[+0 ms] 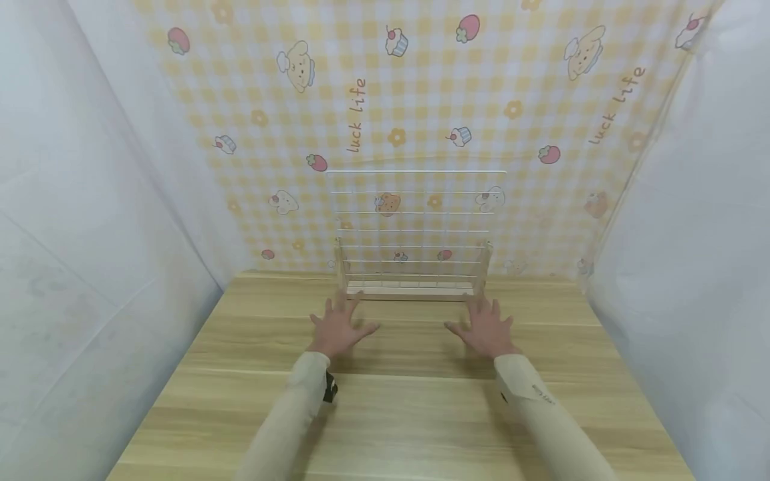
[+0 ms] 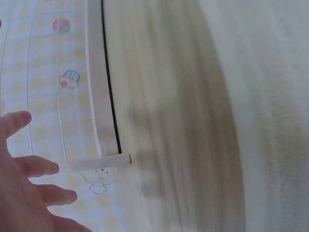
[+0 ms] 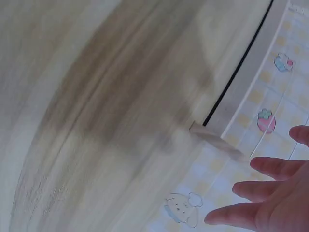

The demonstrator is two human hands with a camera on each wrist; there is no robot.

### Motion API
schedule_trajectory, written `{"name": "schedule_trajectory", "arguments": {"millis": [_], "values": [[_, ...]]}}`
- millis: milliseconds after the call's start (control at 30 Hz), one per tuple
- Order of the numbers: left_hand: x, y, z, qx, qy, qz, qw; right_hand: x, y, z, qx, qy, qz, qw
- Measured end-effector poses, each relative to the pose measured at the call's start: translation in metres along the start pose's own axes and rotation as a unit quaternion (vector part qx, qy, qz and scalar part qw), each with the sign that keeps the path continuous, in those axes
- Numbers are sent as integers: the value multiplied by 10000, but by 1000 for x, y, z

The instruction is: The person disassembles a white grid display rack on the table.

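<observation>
A white wire grid rack (image 1: 414, 220) stands upright in a pale wooden base (image 1: 412, 289) at the table's far edge. My left hand (image 1: 338, 326) hovers over the table just in front of the base's left end, fingers spread, holding nothing. My right hand (image 1: 484, 325) mirrors it before the right end, fingers also spread and empty. In the left wrist view my left hand's fingers (image 2: 34, 166) lie close to the base's wooden foot (image 2: 101, 162). In the right wrist view my right hand's fingers (image 3: 251, 188) are near the other foot (image 3: 212, 136).
The light wooden table (image 1: 397, 407) fills the lower view. A yellow checked cartoon backdrop (image 1: 421, 100) hangs behind the rack. White sheets (image 1: 78, 220) close in both sides. Beige sleeves (image 1: 289, 421) cover both forearms.
</observation>
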State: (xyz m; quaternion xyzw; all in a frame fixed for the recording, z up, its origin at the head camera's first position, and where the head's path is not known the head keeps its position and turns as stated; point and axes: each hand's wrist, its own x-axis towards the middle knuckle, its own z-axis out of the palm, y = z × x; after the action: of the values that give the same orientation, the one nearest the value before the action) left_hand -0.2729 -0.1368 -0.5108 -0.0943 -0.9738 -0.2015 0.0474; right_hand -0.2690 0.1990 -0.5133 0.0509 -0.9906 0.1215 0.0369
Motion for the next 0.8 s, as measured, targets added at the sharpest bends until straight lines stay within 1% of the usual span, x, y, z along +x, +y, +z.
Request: {"name": "schedule_trajectory", "arguments": {"millis": [133, 267, 333, 367, 400, 467, 567, 633, 700, 800], "values": [[7, -8, -5, -590, -14, -251, 9979, 3, 7, -9, 680, -108, 115, 9976], [16, -14, -12, -1001, 205, -225, 9945, 7, 16, -16, 1322, -267, 149, 9907], [20, -16, -16, -1231, 308, -257, 9916, 10, 20, -18, 1655, -281, 134, 9857], [23, -17, -19, -1271, 352, -282, 9909, 11, 22, -19, 1770, -262, 91, 9838], [25, -18, -21, -1372, 372, -358, 9892, 12, 24, -20, 1916, -258, 61, 9811], [29, -20, -26, -1506, 407, -534, 9863, 15, 29, -22, 2089, -255, 56, 9776], [34, -23, -36, -1811, 373, -731, 9800, 18, 36, -25, 2083, -254, 129, 9776], [39, -25, -42, -2110, 330, -841, 9733, 21, 38, -30, 2174, -332, 277, 9751], [44, -26, -48, -2346, 299, -898, 9675, 25, 40, -37, 2414, -532, 490, 9677], [52, -26, -58, -2494, 386, -880, 9636, 30, 41, -50, 2790, -874, 832, 9527]]}}
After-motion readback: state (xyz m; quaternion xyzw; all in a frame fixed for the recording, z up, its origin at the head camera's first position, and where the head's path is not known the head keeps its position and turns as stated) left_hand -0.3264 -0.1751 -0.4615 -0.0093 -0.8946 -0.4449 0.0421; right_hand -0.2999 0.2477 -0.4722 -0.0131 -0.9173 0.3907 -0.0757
